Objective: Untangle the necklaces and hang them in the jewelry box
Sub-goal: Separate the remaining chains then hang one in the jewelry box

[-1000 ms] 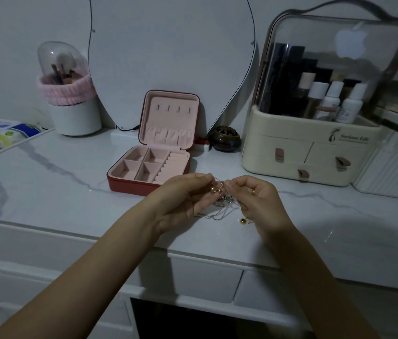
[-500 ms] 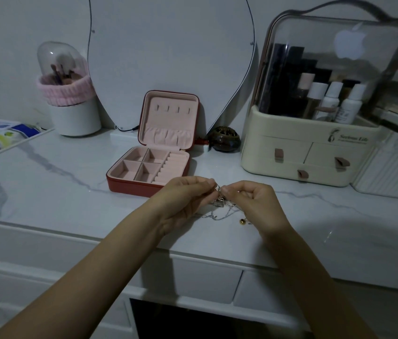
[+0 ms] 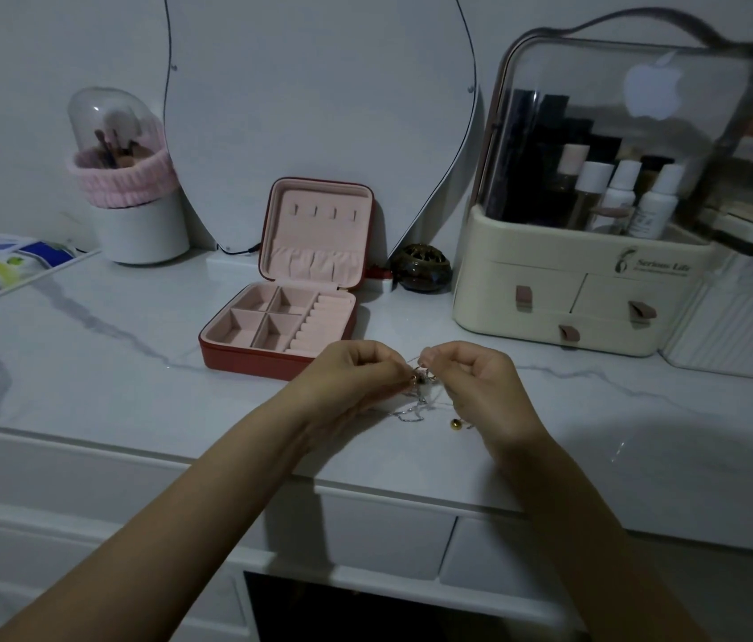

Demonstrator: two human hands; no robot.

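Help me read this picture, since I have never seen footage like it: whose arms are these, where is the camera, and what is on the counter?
No machine here: a person wears a camera on the head, looking down at their own bare arms. The left hand and right hand each pinch a tangled bunch of thin metal necklaces, part of it trailing onto the white marble-patterned counter. Behind stands an open red jewelry box with pink lining, its lid hooks bare. Right of it is a cream cosmetics organiser with a clear lid.
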